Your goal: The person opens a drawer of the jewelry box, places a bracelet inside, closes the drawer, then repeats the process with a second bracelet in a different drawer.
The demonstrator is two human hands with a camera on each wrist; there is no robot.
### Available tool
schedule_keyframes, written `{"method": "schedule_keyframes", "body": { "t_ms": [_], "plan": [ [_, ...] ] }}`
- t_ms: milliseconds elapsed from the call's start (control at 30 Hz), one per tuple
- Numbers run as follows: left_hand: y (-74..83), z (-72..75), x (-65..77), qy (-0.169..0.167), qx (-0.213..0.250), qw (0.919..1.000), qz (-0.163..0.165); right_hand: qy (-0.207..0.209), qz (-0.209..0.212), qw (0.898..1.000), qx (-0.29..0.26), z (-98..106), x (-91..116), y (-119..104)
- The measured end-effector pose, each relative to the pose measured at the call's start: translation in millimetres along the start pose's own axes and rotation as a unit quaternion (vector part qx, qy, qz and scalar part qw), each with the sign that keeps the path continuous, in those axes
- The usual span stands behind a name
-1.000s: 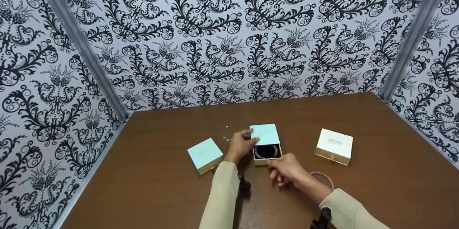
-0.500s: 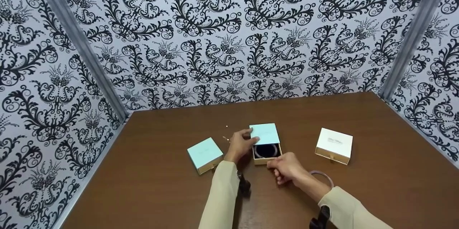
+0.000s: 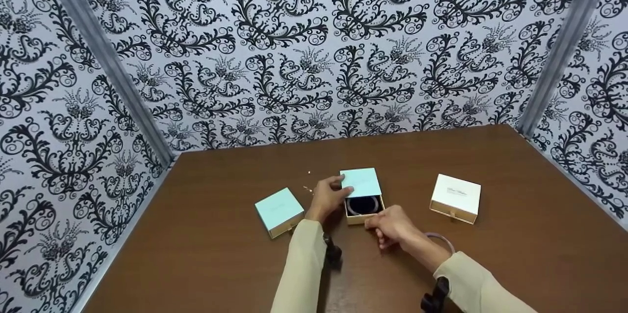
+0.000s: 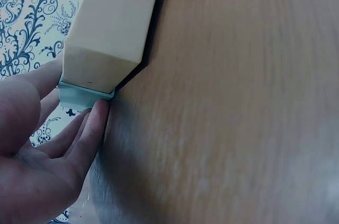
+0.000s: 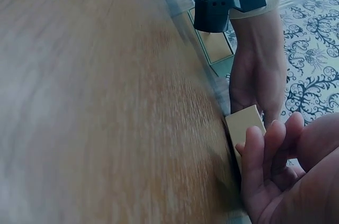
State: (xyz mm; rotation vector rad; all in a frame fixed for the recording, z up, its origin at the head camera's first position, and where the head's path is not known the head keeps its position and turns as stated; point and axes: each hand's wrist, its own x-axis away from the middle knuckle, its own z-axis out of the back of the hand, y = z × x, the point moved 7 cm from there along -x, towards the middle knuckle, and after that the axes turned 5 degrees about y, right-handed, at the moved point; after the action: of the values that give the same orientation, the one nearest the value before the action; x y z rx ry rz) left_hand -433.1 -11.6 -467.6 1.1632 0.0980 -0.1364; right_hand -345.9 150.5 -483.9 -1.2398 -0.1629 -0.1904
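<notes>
At mid-table in the head view is a small drawer-style jewellery box with a teal sleeve (image 3: 360, 181). Its cream-gold drawer (image 3: 357, 221) is pulled partway out toward the person. Inside, a greyish bangle (image 3: 364, 214) lies around a dark cushion. My left hand (image 3: 327, 197) grips the sleeve on its left side, thumb on top; the left wrist view shows the fingers low along the sleeve (image 4: 79, 96). My right hand (image 3: 395, 227) pinches the drawer's front near its right corner, other fingers curled below. The pinching fingertips are partly hidden in the right wrist view.
A teal-topped box (image 3: 279, 207) sits left and a white-topped box (image 3: 456, 193) right, both closed. Behind the right forearm lies a pale purple bangle (image 3: 444, 240). Small shiny jewellery (image 3: 308, 189) rests beyond the left hand. Patterned walls edge the brown table (image 3: 221, 264).
The right hand's lower fingers have curled in slightly. Both hands and the half-drawn drawer otherwise stay nearly still.
</notes>
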Motion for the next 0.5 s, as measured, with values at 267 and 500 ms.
{"method": "schedule_keyframes", "body": {
  "t_ms": [267, 500],
  "plan": [
    [-4.5, -1.9, -0.2, -0.003, 0.013, 0.9998, 0.016, -0.007, 0.005, 1.0, -0.009, -2.2, -1.7, 0.2],
    [-4.2, -1.6, -0.5, -0.002, 0.015, 0.9998, 0.014, 0.002, -0.003, 1.0, -0.005, -1.8, -7.0, -1.3]
  ]
}}
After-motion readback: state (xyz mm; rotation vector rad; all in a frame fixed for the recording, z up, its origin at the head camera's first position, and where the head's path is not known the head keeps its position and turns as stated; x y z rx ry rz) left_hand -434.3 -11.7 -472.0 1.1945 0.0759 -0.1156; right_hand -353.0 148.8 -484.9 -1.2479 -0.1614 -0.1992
